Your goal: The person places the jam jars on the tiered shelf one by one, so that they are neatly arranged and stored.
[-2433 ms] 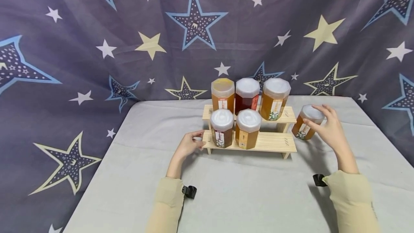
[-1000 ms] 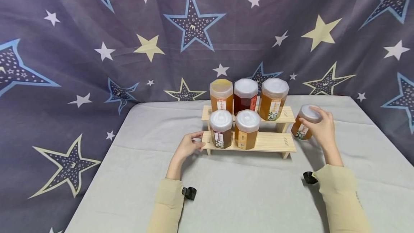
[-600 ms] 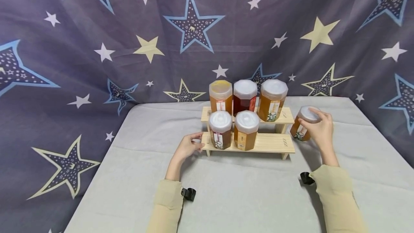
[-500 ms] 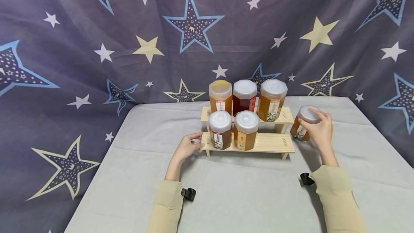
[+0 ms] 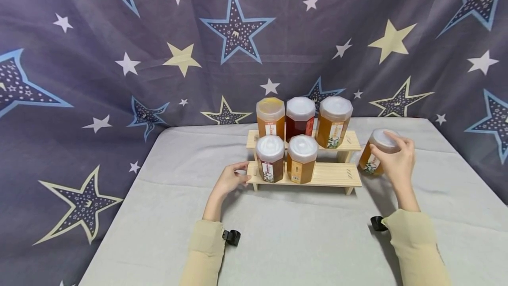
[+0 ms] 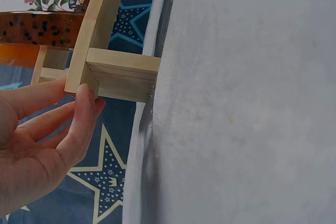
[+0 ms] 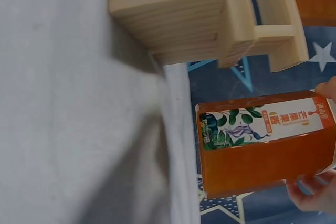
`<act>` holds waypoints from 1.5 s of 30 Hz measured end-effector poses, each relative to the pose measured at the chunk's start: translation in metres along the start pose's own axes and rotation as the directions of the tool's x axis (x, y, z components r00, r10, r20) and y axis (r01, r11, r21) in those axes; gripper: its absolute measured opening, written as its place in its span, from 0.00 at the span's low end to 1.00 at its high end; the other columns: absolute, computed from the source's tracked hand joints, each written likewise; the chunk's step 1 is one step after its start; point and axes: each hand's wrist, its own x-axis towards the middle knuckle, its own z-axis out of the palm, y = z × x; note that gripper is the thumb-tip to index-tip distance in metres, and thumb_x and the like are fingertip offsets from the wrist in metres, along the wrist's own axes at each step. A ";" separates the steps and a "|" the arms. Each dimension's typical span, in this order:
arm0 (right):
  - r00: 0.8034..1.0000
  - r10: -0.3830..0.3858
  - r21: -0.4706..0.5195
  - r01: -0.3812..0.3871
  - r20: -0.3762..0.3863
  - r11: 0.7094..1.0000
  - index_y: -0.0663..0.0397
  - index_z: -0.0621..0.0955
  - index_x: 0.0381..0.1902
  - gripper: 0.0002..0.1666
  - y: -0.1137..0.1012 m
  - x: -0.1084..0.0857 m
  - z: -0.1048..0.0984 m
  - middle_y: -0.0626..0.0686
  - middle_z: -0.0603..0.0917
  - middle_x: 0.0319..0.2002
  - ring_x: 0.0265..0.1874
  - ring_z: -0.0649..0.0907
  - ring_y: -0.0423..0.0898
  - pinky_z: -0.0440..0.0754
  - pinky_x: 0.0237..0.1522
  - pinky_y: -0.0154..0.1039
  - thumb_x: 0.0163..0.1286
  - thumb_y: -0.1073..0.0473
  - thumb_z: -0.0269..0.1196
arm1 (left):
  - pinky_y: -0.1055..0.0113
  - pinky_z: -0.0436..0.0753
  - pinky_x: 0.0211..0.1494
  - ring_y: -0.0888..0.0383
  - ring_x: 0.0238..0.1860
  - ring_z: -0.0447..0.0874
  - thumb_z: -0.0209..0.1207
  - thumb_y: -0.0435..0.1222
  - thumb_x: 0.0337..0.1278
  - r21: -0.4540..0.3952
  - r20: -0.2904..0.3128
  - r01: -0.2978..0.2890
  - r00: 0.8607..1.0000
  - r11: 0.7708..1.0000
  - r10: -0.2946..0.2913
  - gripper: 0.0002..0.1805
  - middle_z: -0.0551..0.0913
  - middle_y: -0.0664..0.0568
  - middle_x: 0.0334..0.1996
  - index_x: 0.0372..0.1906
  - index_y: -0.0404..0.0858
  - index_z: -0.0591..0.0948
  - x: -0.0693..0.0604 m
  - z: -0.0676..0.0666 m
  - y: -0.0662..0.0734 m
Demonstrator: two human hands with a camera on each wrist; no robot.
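Observation:
My right hand (image 5: 398, 162) holds a jar of amber jam (image 5: 371, 158) with a frosted white lid, thumb and fingers around its upper part. The jar is slightly tilted, right of a two-tier wooden rack (image 5: 335, 173); I cannot tell whether it touches the table. In the right wrist view, the jar's label (image 7: 283, 121) shows leaves and orange characters. My left hand (image 5: 230, 178) pinches the left end of the rack's lower board (image 6: 79, 72). On that board stand a dark jar (image 5: 271, 162) and an amber jar (image 5: 302, 162), to the left and middle.
The upper board carries an orange jar (image 5: 271, 116), a dark red jar (image 5: 300, 118) and another amber jar (image 5: 334, 122). Bare board shows at the lower tier's right. A grey cloth (image 5: 297, 237) covers the table; a star-patterned curtain (image 5: 158, 30) hangs behind.
My right hand and its jar shifted slightly left at first. Over the last half second both have moved a little right and nearer to me. The left hand stays on the rack.

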 end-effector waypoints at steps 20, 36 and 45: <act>0.996 -0.053 0.019 0.055 -0.067 0.998 0.55 0.81 0.44 0.27 -0.036 -0.010 -0.010 0.35 0.60 0.35 0.38 0.65 0.40 0.67 0.43 0.47 0.40 0.64 0.70 | 0.48 0.79 0.34 0.38 0.27 0.78 0.55 0.21 0.46 0.007 -0.005 0.009 1.000 1.000 -0.009 0.27 0.75 0.32 0.44 0.56 0.23 0.67 -0.002 0.000 0.004; 0.993 -0.121 0.020 0.121 -0.010 0.992 0.57 0.81 0.44 0.28 -0.056 -0.021 -0.023 0.46 0.68 0.37 0.38 0.63 0.32 0.66 0.42 0.47 0.38 0.68 0.70 | 0.54 0.81 0.30 0.49 0.21 0.79 0.57 0.22 0.44 0.002 -0.035 0.037 0.999 0.999 -0.037 0.28 0.76 0.36 0.43 0.57 0.29 0.69 0.011 0.001 -0.015; 0.977 -0.207 0.048 0.205 0.041 0.978 0.60 0.81 0.42 0.28 -0.065 -0.026 -0.023 0.58 0.71 0.37 0.38 0.69 0.40 0.61 0.40 0.25 0.35 0.71 0.71 | 0.51 0.80 0.32 0.48 0.22 0.79 0.56 0.21 0.44 -0.028 -0.015 0.027 1.000 0.999 -0.027 0.28 0.75 0.35 0.44 0.56 0.27 0.69 0.009 0.000 -0.013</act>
